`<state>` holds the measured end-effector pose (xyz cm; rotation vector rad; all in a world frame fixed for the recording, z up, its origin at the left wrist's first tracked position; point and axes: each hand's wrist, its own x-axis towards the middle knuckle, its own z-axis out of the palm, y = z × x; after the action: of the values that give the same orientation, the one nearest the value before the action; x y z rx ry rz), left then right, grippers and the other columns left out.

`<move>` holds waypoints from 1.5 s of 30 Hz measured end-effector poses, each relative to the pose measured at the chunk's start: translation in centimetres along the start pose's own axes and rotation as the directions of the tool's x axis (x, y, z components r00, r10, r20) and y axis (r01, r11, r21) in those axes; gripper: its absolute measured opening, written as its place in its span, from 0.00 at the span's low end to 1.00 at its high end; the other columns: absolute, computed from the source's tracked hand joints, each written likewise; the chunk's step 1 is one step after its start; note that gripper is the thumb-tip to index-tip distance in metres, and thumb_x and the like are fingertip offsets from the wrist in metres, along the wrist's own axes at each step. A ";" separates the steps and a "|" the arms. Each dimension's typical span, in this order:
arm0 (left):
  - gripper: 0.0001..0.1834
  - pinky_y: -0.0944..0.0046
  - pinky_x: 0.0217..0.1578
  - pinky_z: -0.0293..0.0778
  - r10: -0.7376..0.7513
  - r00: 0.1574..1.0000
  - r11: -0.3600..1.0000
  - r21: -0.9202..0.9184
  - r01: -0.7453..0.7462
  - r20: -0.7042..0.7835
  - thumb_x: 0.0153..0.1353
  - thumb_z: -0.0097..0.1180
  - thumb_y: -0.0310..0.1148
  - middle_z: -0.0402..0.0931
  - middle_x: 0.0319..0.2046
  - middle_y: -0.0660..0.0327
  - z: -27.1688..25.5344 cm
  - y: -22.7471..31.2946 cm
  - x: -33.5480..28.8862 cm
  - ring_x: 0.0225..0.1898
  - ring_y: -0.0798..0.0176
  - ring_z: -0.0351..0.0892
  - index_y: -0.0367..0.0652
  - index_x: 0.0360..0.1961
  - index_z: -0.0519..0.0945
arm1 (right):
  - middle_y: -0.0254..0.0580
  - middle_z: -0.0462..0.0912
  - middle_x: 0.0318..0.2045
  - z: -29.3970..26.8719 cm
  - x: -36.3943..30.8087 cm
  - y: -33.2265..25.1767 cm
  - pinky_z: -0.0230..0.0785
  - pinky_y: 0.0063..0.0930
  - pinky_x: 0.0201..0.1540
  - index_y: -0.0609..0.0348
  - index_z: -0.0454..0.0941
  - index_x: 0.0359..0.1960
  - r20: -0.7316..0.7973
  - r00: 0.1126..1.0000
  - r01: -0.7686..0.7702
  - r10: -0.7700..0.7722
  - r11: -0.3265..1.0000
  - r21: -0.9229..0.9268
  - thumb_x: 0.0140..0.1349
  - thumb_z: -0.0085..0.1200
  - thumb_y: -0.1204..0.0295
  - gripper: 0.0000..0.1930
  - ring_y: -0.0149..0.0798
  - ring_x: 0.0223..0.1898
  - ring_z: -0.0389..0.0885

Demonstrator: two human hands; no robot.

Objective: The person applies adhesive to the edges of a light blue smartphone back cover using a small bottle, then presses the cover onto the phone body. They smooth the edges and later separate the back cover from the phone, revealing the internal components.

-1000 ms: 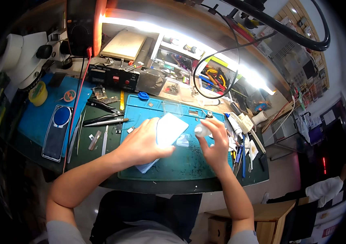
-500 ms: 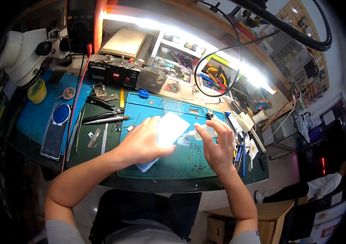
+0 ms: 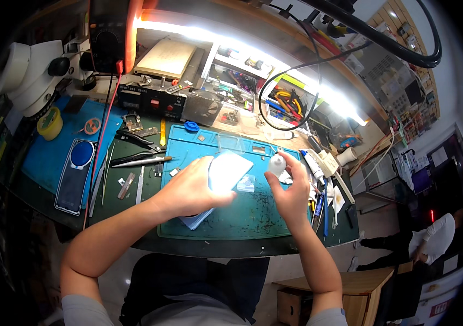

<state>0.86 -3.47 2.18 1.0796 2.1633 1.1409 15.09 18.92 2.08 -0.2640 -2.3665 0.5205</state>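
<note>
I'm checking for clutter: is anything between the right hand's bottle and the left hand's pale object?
Nothing visible blocks the bottle; a clear piece in the gap appears to lie on the blue mat.

White lettering [image 3: 132, 88] on black unit [image 3: 143, 101], seemingly unreadable

Left of the black box [image 3: 152, 101] I'm seeing a white microscope [image 3: 38, 65] standing; a yellow tub [image 3: 50, 125] is sitting leftward and in front of it, black-handled pliers [image 3: 136, 137] are lying in front of it, a pale panel [image 3: 165, 58] is resting behind it, and far to its right I'm glimpsing another person [image 3: 439, 239].
</note>
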 end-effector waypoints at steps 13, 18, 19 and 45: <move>0.51 0.51 0.62 0.71 0.119 0.970 0.985 -0.096 -0.141 -0.212 0.54 0.70 0.51 0.70 0.60 0.42 1.7 0.1 -0.5 0.61 0.43 0.74 0.31 0.70 0.62 | 0.42 0.84 0.43 0.7 -1.4 -1.3 0.73 0.27 0.40 0.65 0.76 0.58 -0.018 0.967 -0.218 0.253 0.864 0.454 0.67 0.55 0.75 0.18 0.33 0.40 0.81; 0.55 0.51 0.59 0.74 0.151 0.954 0.985 -0.039 -0.167 -0.260 0.53 0.73 0.51 0.69 0.59 0.43 2.8 1.0 -1.1 0.60 0.43 0.74 0.32 0.73 0.58 | 0.32 0.83 0.25 -0.5 -1.5 -5.9 0.64 0.16 0.26 0.67 0.84 0.46 0.396 0.864 -0.493 0.310 0.680 0.543 0.74 0.59 0.64 0.15 0.20 0.23 0.73; 0.55 0.51 0.58 0.74 0.189 0.944 0.978 -0.030 -0.205 -0.270 0.54 0.73 0.51 0.69 0.58 0.43 2.9 1.0 -1.3 0.60 0.43 0.74 0.32 0.73 0.57 | 0.32 0.83 0.25 -0.5 -1.4 -5.9 0.64 0.15 0.26 0.67 0.84 0.44 0.389 0.861 -0.498 0.326 0.695 0.519 0.73 0.60 0.65 0.14 0.20 0.23 0.73; 0.51 0.48 0.48 0.78 0.329 0.865 0.942 0.073 -0.326 -0.379 0.51 0.74 0.43 0.72 0.54 0.46 4.1 0.1 -1.6 0.53 0.42 0.78 0.37 0.70 0.58 | 0.29 0.80 0.26 -2.8 -0.8 -6.0 0.63 0.16 0.25 0.64 0.84 0.41 0.468 0.865 -0.378 0.184 0.851 0.364 0.75 0.57 0.66 0.12 0.18 0.23 0.71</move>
<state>4.65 -2.78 0.14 1.3593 2.3300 1.6201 17.28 14.08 6.10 -0.3222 -2.5317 1.3682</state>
